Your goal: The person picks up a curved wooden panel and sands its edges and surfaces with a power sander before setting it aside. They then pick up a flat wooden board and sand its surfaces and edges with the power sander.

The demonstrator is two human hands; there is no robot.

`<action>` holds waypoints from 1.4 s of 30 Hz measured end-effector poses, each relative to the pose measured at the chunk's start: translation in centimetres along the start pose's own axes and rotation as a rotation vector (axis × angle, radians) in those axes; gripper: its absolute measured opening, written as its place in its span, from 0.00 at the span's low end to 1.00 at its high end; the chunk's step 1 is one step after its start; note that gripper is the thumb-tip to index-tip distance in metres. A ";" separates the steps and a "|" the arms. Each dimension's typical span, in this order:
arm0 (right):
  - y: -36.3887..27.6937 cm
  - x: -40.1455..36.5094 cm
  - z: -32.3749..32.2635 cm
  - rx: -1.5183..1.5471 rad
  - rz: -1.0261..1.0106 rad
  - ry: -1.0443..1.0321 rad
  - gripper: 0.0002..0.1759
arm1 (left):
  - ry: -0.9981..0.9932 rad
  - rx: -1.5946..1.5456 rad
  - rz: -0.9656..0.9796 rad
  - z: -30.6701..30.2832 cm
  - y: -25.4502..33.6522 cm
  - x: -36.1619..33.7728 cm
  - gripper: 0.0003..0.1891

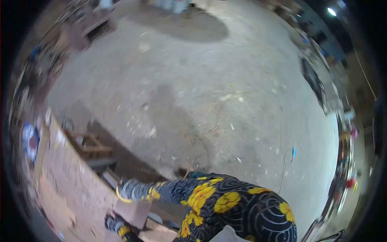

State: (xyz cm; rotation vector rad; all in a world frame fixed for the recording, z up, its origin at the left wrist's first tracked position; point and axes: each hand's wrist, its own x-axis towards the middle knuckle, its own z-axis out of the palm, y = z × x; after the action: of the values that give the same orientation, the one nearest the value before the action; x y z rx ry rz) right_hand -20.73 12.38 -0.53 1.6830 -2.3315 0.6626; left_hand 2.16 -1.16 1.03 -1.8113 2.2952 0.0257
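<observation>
Bottom left, a flat pinkish-brown wooden block [135, 213] lies at the edge of a worktable [76, 181]. My left hand [116, 225], in a dark glove with yellow bands, is at the block's near side with its fingers bent against it. Just beyond the block's far edge is my right hand [128, 190], in a grey glove, with fingers curled and blurred by motion. A yellow curved edge [119, 195] shows below that hand; I cannot tell what it holds. My dark sleeve [225, 197] with yellow flowers crosses the lower middle.
A wooden frame [94, 147] stands on the floor beside the worktable. The concrete floor [242, 125] carries scattered scraps and a blue scrap [294, 152]. A dark flat panel [313, 82] lies at the right, and piled items line both sides. White containers [173, 5] stand at the top.
</observation>
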 end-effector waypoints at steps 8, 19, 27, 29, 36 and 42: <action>-3.9 -7.0 9.5 0.620 -0.023 -0.064 0.14 | 0.072 0.214 0.167 0.1 2.9 -0.2 0.38; -1.5 -8.7 8.1 0.514 0.031 -0.248 0.14 | 0.126 0.165 0.175 2.2 1.8 0.7 0.38; -0.5 -7.6 7.7 0.435 0.051 -0.268 0.15 | 0.155 0.146 0.163 2.7 0.5 1.3 0.37; -0.7 -7.7 6.4 0.301 -0.025 -0.324 0.15 | 0.157 0.149 0.164 3.0 0.3 1.3 0.37; -2.1 -9.6 9.0 0.216 -0.200 -0.240 0.14 | 0.170 0.164 0.164 3.3 0.0 1.3 0.37; -1.9 -9.3 8.6 0.334 -0.146 -0.107 0.13 | 0.206 0.178 0.185 3.7 -1.1 1.8 0.37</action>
State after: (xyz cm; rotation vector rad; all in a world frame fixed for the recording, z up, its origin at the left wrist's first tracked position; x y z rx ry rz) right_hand -14.92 15.86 -11.38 2.0531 -2.2337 0.9997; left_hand 3.41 -2.61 -2.82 -1.5751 2.5064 -0.3402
